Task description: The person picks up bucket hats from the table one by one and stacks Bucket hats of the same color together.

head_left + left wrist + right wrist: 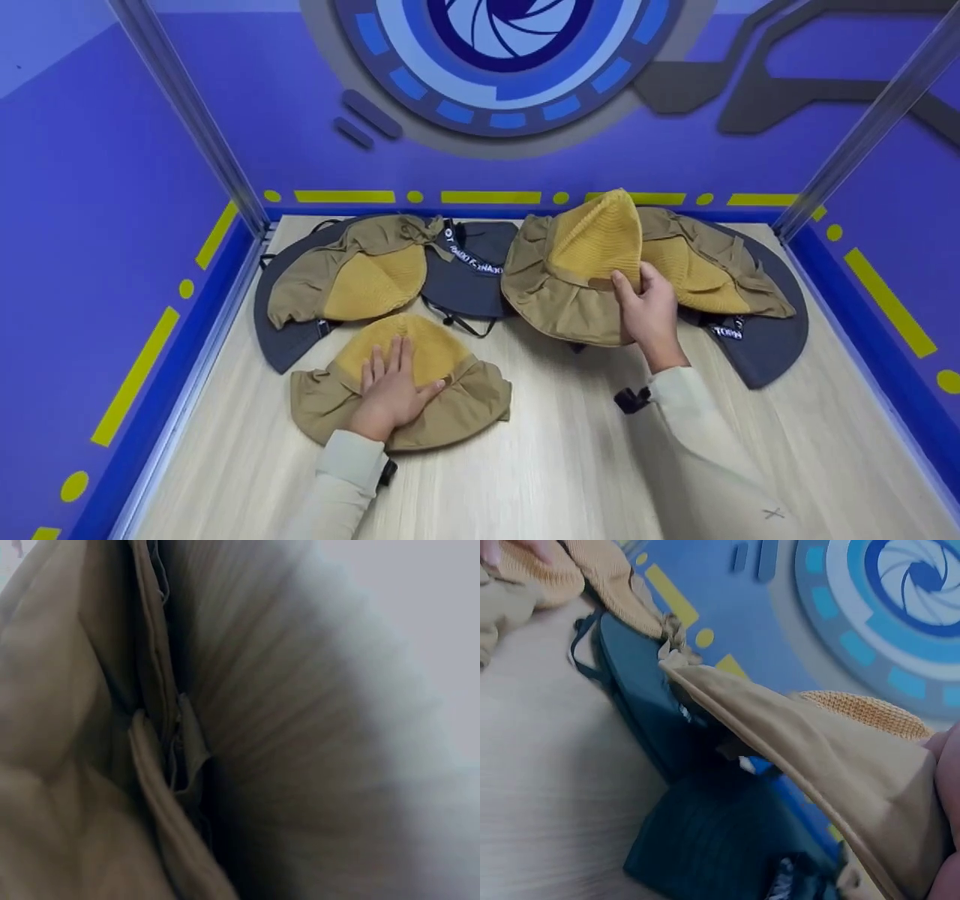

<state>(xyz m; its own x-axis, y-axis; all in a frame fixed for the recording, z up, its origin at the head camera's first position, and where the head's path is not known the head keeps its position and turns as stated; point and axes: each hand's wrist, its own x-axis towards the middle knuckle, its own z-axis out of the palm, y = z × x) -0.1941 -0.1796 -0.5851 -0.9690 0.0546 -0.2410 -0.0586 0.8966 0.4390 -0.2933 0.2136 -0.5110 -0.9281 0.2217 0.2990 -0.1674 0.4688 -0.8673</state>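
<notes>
My left hand (391, 394) lies with extended fingers on a tan bucket hat with a yellow knit crown (439, 349), which rests flattened on the table's near-left part. In the left wrist view its tan brim (52, 712) fills the left side. My right hand (651, 311) pinches the brim of a second tan and yellow hat (592, 244), thumb on the outer side near a small brown tag. That hat is raised and tilted, its crown pointing up. In the right wrist view its brim (832, 742) hangs above dark hats (705, 832).
At the back left, a tan and yellow hat (379, 281) lies over a dark grey hat (281, 334). Another dark hat (469, 289) with a lettered strap and cord sits mid-back. On the right, a tan and yellow hat (705, 277) overlaps a dark hat (780, 322). Blue panels (315, 165) enclose the table.
</notes>
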